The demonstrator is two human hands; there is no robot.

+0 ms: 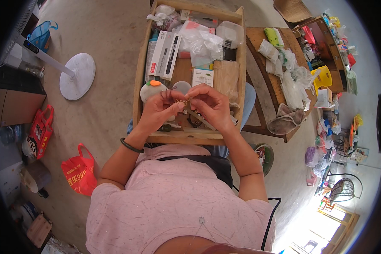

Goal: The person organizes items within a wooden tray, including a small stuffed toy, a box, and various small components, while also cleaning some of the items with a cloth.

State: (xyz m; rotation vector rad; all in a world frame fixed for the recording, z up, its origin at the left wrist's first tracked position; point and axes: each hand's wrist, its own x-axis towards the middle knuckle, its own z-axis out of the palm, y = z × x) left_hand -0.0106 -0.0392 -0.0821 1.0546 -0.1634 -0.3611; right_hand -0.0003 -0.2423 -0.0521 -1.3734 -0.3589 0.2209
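My left hand [160,109] and my right hand [209,106] meet over the near half of a wooden drawer [184,138], which rests on my lap. Pinched between both sets of fingertips is a small gold-coloured piece of wire or chain [181,101], too small to name exactly. A thin dark cord [170,90] loops over the fingers of my left hand. Beside that hand lies a pale rounded object [152,92] with an orange and green top. Behind my fingertips is a round whitish disc [181,85]. Small loose items below my hands are partly hidden.
The drawer also holds a marker box [165,54], crumpled plastic bags [201,44], a clear plastic box [230,34] and wrapped wooden sticks [225,76]. A wooden table [250,31] with bags stands at right. At left are a white fan base [79,76] and a red bag [80,174].
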